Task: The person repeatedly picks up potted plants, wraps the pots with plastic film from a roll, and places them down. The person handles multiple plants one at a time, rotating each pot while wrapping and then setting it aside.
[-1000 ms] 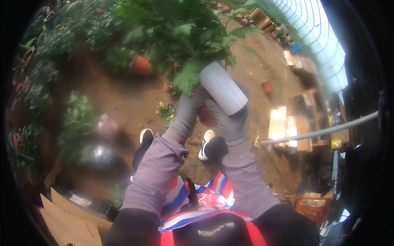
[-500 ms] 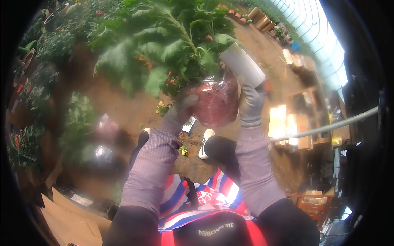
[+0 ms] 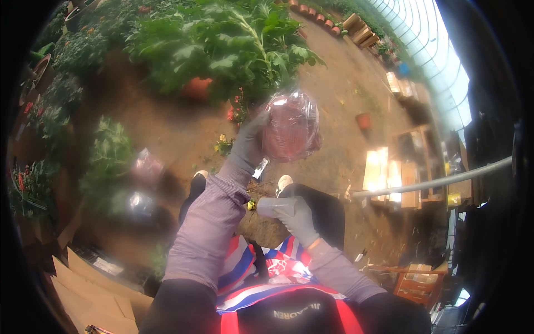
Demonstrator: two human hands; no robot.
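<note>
My left hand (image 3: 248, 142), in a grey glove, grips the side of a reddish flowerpot (image 3: 292, 131) covered in shiny clear film. Out of the pot grows a large leafy green plant (image 3: 239, 47), tipped away from me so the pot's base faces me. Close to my lap, my gloved right hand (image 3: 303, 220) is closed round one end of a roll of plastic wrap (image 3: 271, 207). The roll is held sideways, apart from the pot. No film can be made out stretching between the two.
On the left lie another leafy plant (image 3: 108, 153) and a pink wrapped pot (image 3: 147, 167). Flattened cardboard (image 3: 89, 292) is at the lower left. To the right are wooden boxes (image 3: 409, 178), a metal pipe (image 3: 445, 181) and a small orange pot (image 3: 363, 121).
My right hand has left the pot and come down toward my lap with the roll. My left hand still holds the pot, which has shifted slightly.
</note>
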